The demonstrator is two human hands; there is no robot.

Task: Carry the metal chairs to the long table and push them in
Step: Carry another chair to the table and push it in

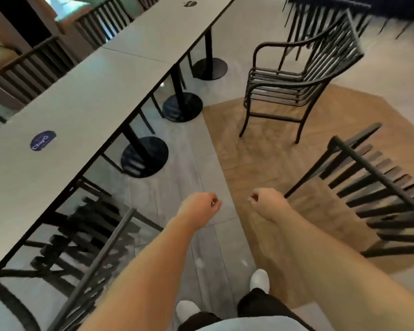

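Note:
The long grey table [86,101] runs from lower left to the top centre. A black metal chair [89,240] is pushed under it at the lower left. A stack of black metal armchairs [294,87] stands free on the floor ahead to the right, and another black slatted chair [382,197] stands at my right. My left hand [198,209] and my right hand [265,203] hang in front of me over the floor, fingers curled in, holding nothing and touching no chair.
Round black table bases [144,156] [182,106] [209,68] line the floor under the table. More chairs [31,70] sit along the table's far side. A blue sticker [43,140] lies on the tabletop. Further dark chairs [325,17] crowd the top right. My white shoes [259,280] are on grey tile.

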